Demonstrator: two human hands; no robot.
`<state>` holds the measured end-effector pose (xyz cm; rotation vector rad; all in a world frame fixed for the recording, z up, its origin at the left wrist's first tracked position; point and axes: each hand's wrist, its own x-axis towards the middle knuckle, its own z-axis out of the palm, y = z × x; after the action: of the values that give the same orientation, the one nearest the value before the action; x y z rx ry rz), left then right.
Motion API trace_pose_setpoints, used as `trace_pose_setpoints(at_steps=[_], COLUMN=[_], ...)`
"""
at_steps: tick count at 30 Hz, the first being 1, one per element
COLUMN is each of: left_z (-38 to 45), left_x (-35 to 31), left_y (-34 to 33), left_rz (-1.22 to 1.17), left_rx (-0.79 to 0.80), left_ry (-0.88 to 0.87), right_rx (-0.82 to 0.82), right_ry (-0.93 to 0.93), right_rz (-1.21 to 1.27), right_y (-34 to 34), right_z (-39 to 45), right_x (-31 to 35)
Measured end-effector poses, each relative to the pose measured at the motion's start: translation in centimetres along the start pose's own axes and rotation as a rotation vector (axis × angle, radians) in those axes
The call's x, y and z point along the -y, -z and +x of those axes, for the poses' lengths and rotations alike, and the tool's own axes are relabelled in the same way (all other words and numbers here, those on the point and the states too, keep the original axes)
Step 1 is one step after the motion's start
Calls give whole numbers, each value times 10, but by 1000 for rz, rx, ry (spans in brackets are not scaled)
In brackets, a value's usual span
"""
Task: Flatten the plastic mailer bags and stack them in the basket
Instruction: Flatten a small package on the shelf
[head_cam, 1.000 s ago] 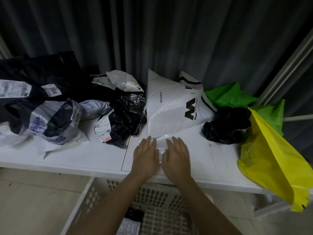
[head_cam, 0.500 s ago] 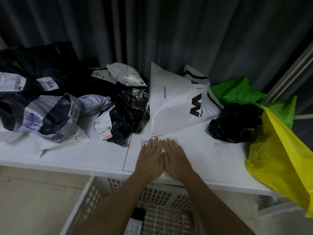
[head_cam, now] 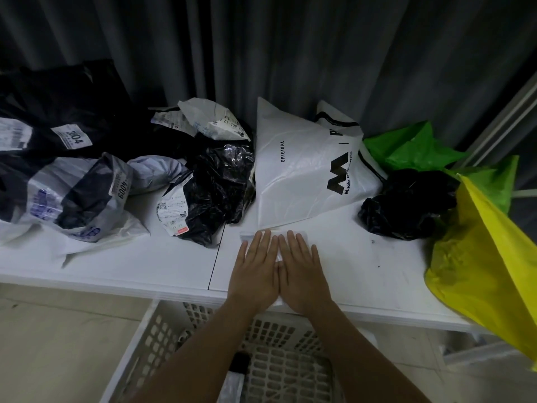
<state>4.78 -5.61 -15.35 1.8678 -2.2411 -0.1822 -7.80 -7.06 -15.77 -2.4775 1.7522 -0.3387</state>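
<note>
I press both palms flat, fingers straight and gripping nothing, on a small clear mailer bag (head_cam: 247,236) at the near edge of the white table (head_cam: 116,266). My left hand (head_cam: 255,271) and right hand (head_cam: 302,274) lie side by side, touching along the thumbs. The basket (head_cam: 162,324) sits on the floor directly below, a few items already in it. Risk: the slick film can slide off the table edge under uneven palm pressure, or spring back creased if trapped air stays inside. The large white bag (head_cam: 302,170) touches its far edge and may drag along. Compared with one second ago, my hands have closed together; they were slightly apart then.
</note>
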Motion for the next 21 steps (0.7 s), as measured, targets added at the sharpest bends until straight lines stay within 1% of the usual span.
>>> trace_pose_setpoints(at_steps=[3, 12, 17, 21], left_z=[1, 2, 1, 2], left_x=[1, 2, -1, -1], left_y=[-3, -7, -5, -3], left_rz=[9, 17, 2, 44], left_rx=[-12, -10, 14, 35], left_ry=[9, 8, -9, 10], right_rx=[-11, 78, 88, 117], right_ry=[-2, -7, -12, -12], right_rz=[-16, -24, -26, -33], right_y=[-1, 6, 6, 9], right_z=[1, 0, 0, 1], right_x=[0, 3, 3, 4])
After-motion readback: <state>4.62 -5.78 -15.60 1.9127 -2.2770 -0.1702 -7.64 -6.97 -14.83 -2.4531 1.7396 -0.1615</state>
